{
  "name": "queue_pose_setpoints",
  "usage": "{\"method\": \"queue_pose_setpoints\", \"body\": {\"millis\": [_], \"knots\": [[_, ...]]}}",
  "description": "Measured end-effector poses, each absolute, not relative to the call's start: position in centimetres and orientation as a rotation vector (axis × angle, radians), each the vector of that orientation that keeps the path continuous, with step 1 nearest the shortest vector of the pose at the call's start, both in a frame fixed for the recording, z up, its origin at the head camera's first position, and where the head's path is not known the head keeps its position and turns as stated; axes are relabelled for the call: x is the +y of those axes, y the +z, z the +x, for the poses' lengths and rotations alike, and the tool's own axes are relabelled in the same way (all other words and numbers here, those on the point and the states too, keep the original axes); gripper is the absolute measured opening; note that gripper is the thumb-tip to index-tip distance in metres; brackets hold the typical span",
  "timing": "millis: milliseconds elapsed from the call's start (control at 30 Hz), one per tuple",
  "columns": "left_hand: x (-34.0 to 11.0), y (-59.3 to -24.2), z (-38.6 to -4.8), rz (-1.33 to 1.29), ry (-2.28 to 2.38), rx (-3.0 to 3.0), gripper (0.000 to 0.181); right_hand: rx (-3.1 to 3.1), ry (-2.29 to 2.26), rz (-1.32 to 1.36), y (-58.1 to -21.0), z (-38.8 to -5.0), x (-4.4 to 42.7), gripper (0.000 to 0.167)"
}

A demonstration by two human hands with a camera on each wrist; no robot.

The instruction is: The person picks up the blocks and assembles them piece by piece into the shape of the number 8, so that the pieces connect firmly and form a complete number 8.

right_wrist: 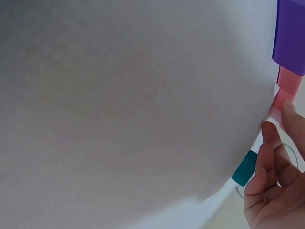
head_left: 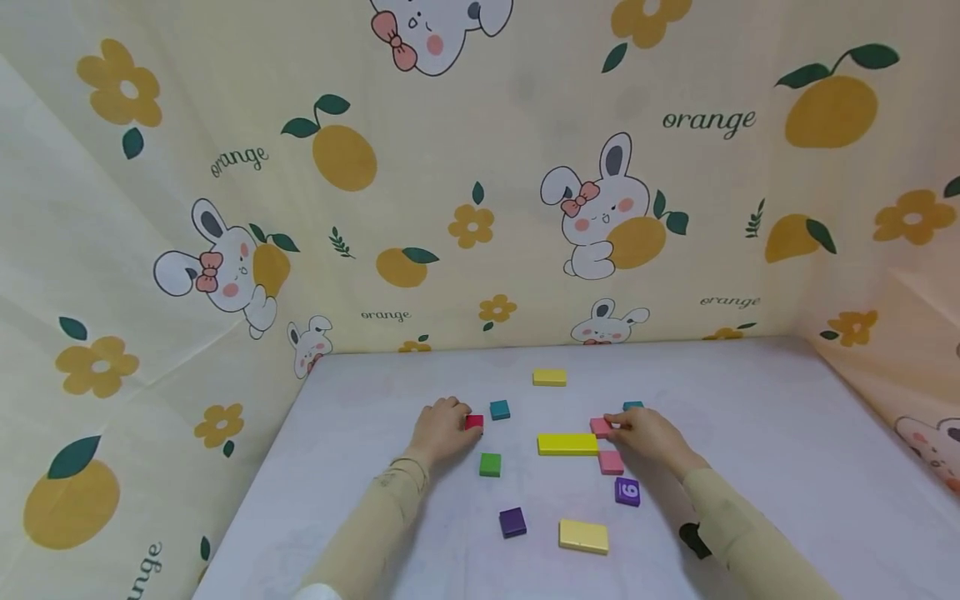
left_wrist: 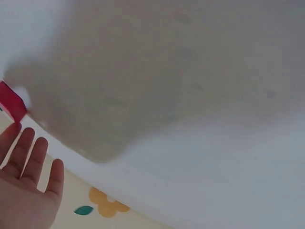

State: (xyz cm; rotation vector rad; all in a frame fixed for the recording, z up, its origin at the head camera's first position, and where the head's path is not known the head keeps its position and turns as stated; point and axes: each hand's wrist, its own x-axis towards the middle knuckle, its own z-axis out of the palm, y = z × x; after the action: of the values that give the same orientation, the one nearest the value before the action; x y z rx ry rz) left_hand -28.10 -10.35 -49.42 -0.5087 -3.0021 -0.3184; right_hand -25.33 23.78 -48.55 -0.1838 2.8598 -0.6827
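At the left of the block group, my left hand [head_left: 441,429] has its fingers on a small red block [head_left: 474,423]; the left wrist view shows a fingertip against the red block [left_wrist: 12,102] and the other fingers [left_wrist: 35,162] loosely extended, the thumb hidden. On the right, my right hand [head_left: 651,435] pinches a pink block [head_left: 601,427] between thumb and forefinger, at the far right corner of a long yellow block [head_left: 567,444]. Another pink block [head_left: 611,462] lies at that yellow block's near right corner. Partly behind the right hand is a teal block [head_left: 633,405].
A second teal block [head_left: 500,410] and a green block [head_left: 491,465] lie near the left hand. Farther back is a yellow block [head_left: 550,377]. Nearer are a dark purple block [head_left: 513,522], a pale yellow block [head_left: 583,537] and a purple block [head_left: 627,492] marked with a numeral.
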Motion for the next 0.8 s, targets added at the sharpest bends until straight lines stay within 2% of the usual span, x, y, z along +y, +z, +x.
{"method": "queue_pose_setpoints", "body": {"millis": [400, 800], "knots": [[-11.5, -49.1, -27.7, -0.571, -0.436, -3.073, 0.030, 2.856, -0.701, -0.168, -48.7, -25.2, 23.8, 0.041], [-10.2, -49.1, -27.8, -0.684, -0.504, -3.034, 0.025, 2.858, -0.713, -0.161, -48.7, -25.3, 23.7, 0.040]]}}
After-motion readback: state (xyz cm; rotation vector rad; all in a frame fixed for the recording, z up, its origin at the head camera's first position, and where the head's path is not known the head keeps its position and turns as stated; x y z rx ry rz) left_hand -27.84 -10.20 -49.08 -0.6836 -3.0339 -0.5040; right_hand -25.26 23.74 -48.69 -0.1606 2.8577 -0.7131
